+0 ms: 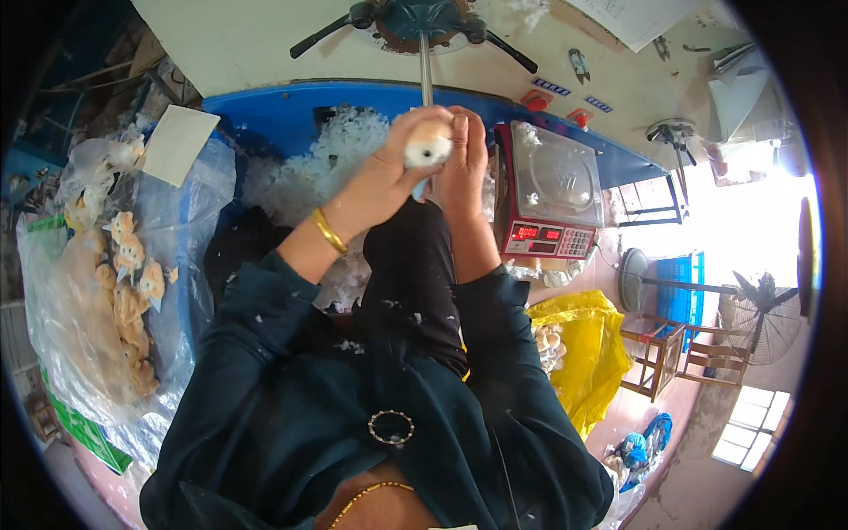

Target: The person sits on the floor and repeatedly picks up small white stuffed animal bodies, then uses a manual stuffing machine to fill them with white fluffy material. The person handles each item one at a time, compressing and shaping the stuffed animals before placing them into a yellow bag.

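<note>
Both hands hold a small plush toy point(427, 152), white and tan with a dark round eye and a bit of pale blue below. My left hand point(380, 181) wraps its left side, a gold bangle on that wrist. On the other side, my right hand point(464, 168) grips it with bent fingers. A thin metal tube point(426, 71) comes down from the dark machine head point(420, 16) and meets the toy and fingers. Whether the tube's end is inside the toy is hidden by my hands. Loose white stuffing point(349, 141) lies just beyond my left hand.
To the right stands a red weighing scale point(548, 199) with a lit display. A clear bag point(71, 291) of tan plush pieces is at left, with a yellow bag point(583, 353) at lower right. Nippers point(579, 65) lie on the pale worktop point(256, 44). Fans and chairs stand farther right.
</note>
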Demonstrator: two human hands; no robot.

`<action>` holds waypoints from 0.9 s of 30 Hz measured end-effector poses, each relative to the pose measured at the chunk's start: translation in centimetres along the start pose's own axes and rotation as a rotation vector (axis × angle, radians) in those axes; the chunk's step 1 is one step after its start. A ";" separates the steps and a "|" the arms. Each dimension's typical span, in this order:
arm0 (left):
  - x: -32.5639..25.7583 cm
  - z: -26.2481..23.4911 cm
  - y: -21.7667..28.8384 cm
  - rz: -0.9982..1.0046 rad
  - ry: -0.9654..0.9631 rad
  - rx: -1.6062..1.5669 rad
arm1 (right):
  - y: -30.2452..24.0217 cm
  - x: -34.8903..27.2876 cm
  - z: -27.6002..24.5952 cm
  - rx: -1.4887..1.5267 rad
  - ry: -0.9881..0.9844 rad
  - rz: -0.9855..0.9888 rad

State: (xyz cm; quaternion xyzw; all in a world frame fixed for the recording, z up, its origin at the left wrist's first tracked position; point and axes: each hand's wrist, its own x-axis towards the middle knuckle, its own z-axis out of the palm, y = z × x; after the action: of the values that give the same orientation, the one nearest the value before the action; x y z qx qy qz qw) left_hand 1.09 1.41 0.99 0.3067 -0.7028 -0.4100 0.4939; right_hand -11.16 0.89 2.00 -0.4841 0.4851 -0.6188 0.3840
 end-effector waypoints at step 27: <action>0.0 -0.5 -0.5 0.069 0.057 0.202 | 0.6 -0.7 -1.1 -0.546 -0.267 -0.494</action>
State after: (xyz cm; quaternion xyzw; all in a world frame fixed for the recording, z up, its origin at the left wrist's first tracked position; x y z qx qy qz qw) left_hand 1.56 1.07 0.64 0.3422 -0.7364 -0.3111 0.4939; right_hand -12.05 1.63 1.20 -0.7470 0.4466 -0.4722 0.1401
